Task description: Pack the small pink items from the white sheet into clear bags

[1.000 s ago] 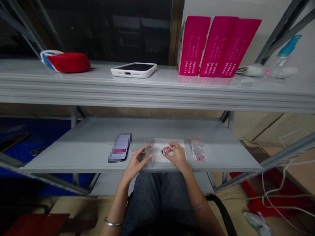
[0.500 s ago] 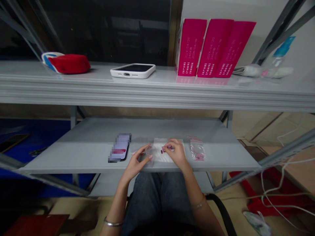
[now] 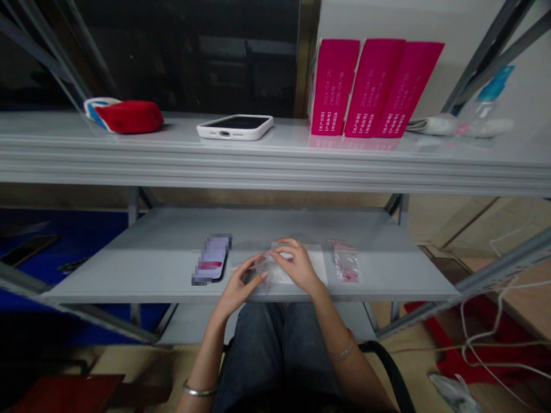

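My left hand is closed on a clear plastic bag, its thumb and fingers curved around the side. At that bag's upper edge my right hand has its fingertips pinched together; what they hold is hidden. Under the right hand lies a white sheet, with a bit of dark pink showing between the fingers and the sheet. To the right, a clear zip bag with small pink pieces at its bottom lies flat on the lower shelf.
A lit phone lies left of my hands on the grey lower shelf. The upper shelf above holds a red case, a white-cased phone, pink boxes and a spray bottle.
My right hand has moved left from over the white sheet to the clear bag at my left hand. The small dark pink pieces seen at its fingertips are now mostly hidden.
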A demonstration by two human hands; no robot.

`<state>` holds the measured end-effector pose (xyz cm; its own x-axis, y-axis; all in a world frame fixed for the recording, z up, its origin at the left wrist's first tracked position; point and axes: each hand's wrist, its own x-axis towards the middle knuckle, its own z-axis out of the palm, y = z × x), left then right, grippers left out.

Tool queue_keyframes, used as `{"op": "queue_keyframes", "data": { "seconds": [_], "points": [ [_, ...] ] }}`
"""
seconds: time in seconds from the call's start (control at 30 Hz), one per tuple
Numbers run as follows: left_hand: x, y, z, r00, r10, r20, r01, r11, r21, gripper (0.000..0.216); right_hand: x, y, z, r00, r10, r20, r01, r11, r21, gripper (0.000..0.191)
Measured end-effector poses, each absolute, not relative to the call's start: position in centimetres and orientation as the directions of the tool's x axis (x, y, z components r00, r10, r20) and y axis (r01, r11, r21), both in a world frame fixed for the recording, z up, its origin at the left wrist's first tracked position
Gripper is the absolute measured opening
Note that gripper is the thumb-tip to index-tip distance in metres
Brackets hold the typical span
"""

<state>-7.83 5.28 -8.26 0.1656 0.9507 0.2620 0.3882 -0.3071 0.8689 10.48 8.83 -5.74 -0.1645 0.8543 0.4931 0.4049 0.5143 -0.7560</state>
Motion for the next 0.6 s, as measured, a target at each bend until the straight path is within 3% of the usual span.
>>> {"op": "queue_keyframes", "data": {
  "seconds": [0.13,0.3,0.6],
  "points": [
    [-7.9,5.3,-8.2,0.166,0.953,0.252,0.406,-0.299,0.864,0.046,12.2,9.6,-7.2,-0.09,0.861,0.501,0.441,0.486,-0.755,0.014],
    [-7.6,5.4,-8.0,0.165,0.953,0.253,0.402,-0.299,0.865,0.045,14.8,10.3,-9.8,-0.037,0.913,0.406,0.641,0.334,-0.691,0.009],
    [-7.6,5.4,-7.9,0.169,0.956,0.242,0.395,-0.29,0.872,0.045,15.5,10.1,-11.7,-0.109,0.949,0.295,0.735,0.276,-0.62,0.007]
  ]
}}
